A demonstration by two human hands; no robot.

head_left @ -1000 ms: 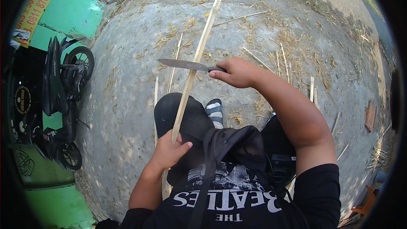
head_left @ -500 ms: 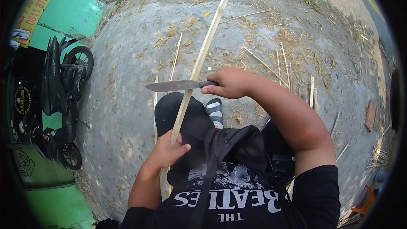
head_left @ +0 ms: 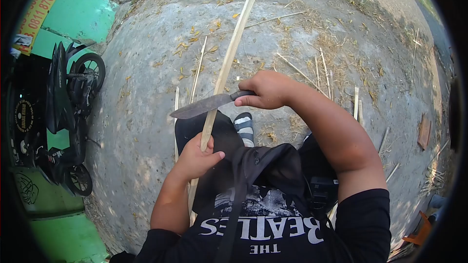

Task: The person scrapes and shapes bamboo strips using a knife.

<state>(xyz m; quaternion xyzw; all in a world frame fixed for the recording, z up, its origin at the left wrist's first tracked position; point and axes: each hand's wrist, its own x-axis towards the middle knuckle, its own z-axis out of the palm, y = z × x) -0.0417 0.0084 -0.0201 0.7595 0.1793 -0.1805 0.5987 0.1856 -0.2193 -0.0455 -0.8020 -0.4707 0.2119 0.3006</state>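
Observation:
A long, pale bamboo strip (head_left: 229, 58) runs from beside my body up past the top edge of the view. My left hand (head_left: 196, 158) is wrapped around its lower part, near my knee. In my right hand (head_left: 265, 90) is the dark handle of a knife (head_left: 202, 106), fingers closed about it. The broad blade lies across the strip, just above my left hand, with its tip pointing left and slightly down. Blade and strip appear to touch; the exact contact of the cutting edge cannot be made out.
Several thin strips (head_left: 199, 68) lie on the concrete ground (head_left: 141, 68) among dry leaves and shavings. A parked motorcycle (head_left: 73, 117) stands at the left by a green wall (head_left: 87, 14). A brown block (head_left: 424, 131) lies at the right. My sandalled foot (head_left: 244, 129) is below the knife.
The knife has tilted, its tip dropping and its handle end rising a little. My left hand has moved slightly up along with the strip's lower part.

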